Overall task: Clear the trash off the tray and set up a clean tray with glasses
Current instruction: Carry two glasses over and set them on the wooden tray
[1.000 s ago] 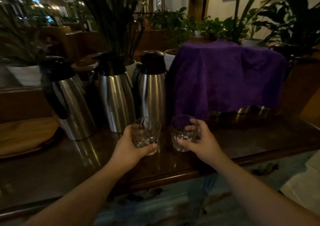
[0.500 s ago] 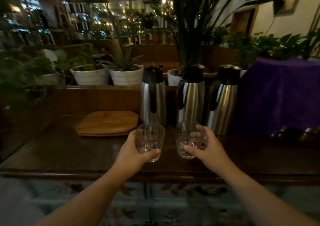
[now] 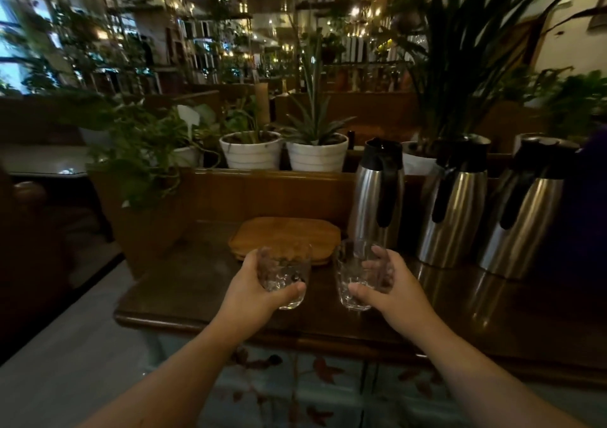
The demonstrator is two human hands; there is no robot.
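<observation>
Gripping one glass [image 3: 285,276] each, both hands [image 3: 253,288] level.

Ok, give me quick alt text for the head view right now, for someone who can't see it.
Each hand holds an empty clear glass upright above a dark wooden counter: the left hand one glass, the right hand another. A wooden tray lies just beyond them, with three steel carafes to the right and potted plants behind.

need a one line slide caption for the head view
Left hand and right hand each carry a clear glass toward the wooden tray beside three steel carafes.
</observation>
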